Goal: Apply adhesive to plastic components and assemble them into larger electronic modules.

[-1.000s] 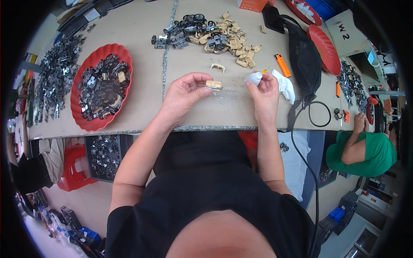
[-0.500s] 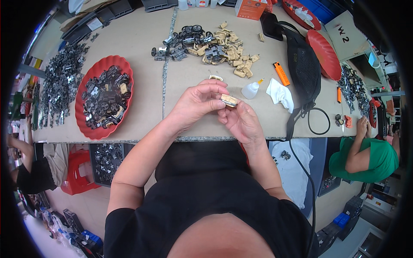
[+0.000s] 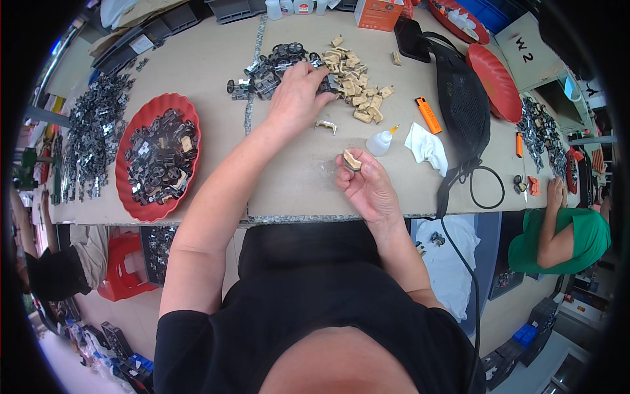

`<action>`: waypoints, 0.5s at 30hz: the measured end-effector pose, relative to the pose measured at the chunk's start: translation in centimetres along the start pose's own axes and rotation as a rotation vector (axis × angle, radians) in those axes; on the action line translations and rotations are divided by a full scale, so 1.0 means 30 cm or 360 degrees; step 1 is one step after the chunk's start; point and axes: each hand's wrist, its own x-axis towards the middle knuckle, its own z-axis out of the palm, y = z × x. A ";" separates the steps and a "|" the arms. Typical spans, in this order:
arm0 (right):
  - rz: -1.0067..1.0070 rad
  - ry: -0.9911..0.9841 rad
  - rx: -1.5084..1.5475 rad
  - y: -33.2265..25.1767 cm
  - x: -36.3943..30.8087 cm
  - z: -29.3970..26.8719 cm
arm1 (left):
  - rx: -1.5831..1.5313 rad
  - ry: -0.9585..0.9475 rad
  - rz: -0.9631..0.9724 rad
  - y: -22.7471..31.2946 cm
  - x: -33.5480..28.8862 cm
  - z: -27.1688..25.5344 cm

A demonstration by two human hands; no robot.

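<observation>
My left hand (image 3: 296,98) reaches over the pile of black toy car chassis (image 3: 272,69). Its thumb and fingers are spread at the pile's right side, beside a dark chassis; whether they touch it is hard to tell. My right hand (image 3: 369,187) is closed, pinching a small tan toy car body (image 3: 352,160) with a dark lower edge above the near part of the table. Tan car bodies (image 3: 357,82) lie heaped to the right of the chassis. A single tan piece (image 3: 326,125) lies apart, below the heap. Close to my right hand stands a white squeeze bottle (image 3: 378,143) with a yellow tip.
A red scalloped tray (image 3: 122,172) of black parts is at left, with loose dark parts (image 3: 95,131) beyond it. At right lie a white cloth (image 3: 425,148), an orange tool (image 3: 429,115) and a black bag (image 3: 462,98) with a cord. A person in green (image 3: 567,240) sits farther right.
My left hand has let go of the tan car body and moved up and left to the chassis pile. My right hand keeps the car body, now tilted.
</observation>
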 end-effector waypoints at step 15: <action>0.0053 0.0141 -0.0291 0.017 0.009 0.018 | -0.0415 -0.0076 -0.0169 -0.066 -0.224 -0.104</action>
